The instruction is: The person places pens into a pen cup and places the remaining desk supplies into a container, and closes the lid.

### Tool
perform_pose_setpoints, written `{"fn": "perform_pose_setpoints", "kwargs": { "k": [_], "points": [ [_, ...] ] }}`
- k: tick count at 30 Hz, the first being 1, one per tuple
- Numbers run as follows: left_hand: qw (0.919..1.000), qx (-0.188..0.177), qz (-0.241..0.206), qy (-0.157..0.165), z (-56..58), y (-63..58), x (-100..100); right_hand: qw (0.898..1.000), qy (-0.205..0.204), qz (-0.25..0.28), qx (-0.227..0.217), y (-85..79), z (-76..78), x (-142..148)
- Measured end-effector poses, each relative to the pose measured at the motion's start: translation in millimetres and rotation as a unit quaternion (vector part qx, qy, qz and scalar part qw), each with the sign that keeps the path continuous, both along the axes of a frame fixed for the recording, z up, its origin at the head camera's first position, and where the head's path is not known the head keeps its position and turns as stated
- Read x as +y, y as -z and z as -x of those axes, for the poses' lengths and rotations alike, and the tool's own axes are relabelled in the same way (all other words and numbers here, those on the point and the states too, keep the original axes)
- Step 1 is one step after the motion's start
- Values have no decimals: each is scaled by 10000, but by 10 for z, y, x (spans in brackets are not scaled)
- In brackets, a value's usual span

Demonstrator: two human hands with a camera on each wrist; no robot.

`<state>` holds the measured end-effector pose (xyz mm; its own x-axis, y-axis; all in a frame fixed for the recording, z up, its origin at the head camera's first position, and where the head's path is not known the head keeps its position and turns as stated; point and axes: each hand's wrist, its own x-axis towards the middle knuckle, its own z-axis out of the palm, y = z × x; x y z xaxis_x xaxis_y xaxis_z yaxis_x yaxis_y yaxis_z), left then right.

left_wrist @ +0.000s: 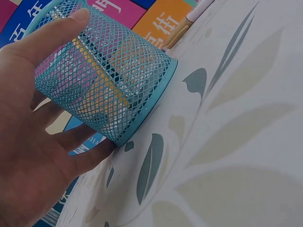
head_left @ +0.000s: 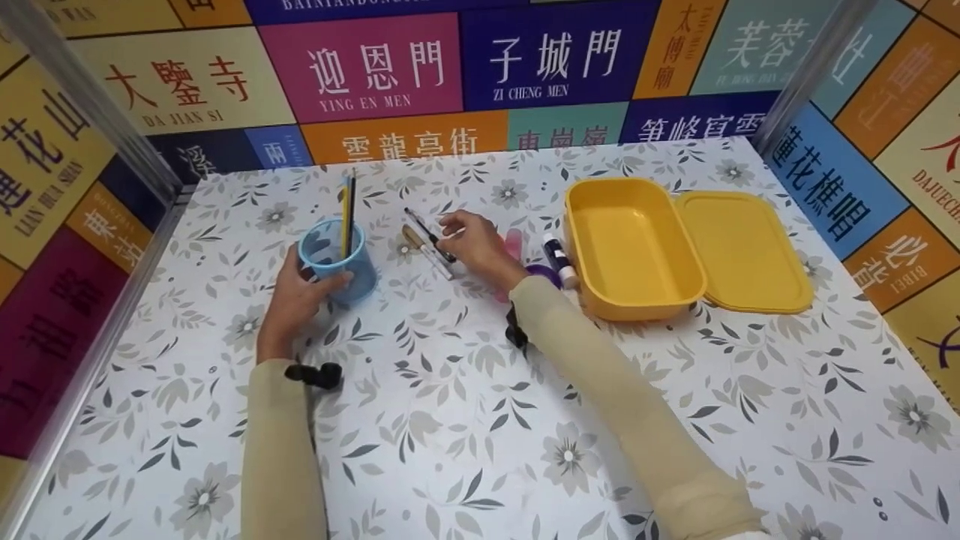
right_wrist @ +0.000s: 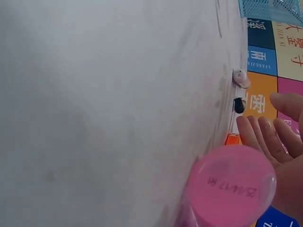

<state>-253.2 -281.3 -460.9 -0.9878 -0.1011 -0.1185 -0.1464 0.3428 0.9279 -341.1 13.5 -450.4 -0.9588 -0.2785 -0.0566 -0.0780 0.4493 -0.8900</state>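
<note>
My left hand holds a light-blue mesh pen cup upright on the table, thumb on the near side and fingers around the far side. Inside stand a yellow pencil and a dark pencil. My right hand hovers by a black pen, its fingers loosely bent; the right wrist view shows a gap between thumb and fingers with nothing held. A marker with a gold cap and white barrel lies beside that pen. Under the right wrist, a pink round-ended object is partly hidden.
Right of the right hand lie a purple ring-shaped item, partly covered, and a dark-blue-and-white glue stick. An uncovered yellow box stands beside its flat yellow lid. Panels printed with characters border the flower-patterned table.
</note>
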Motion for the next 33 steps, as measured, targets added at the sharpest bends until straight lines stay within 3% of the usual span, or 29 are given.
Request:
{"fn": "perform_pose_setpoints", "kwargs": {
  "k": [7, 12, 15, 20, 27, 33],
  "points": [
    [10000, -27, -19, -8, 3, 1, -4, 9976, -112, -685, -48, -13, 41, -88],
    [10000, 76, -20, 8, -10, 12, -5, 9855, -160, -1668, 280, -6, 41, -167],
    [9998, 215, -44, 32, -17, 16, -4, 9795, -69, -1972, 405, -10, 36, -194],
    [9994, 329, -111, 79, -18, 27, 2, 9768, 84, -2114, 332, -24, 29, -207],
    [10000, -9, -79, -46, -1, 19, 14, 9757, 225, -2162, 268, -32, 5, -229],
    [9999, 79, -104, 7, 15, 26, -12, 9766, 300, -2114, 255, -49, 7, -237]
  ]
}}
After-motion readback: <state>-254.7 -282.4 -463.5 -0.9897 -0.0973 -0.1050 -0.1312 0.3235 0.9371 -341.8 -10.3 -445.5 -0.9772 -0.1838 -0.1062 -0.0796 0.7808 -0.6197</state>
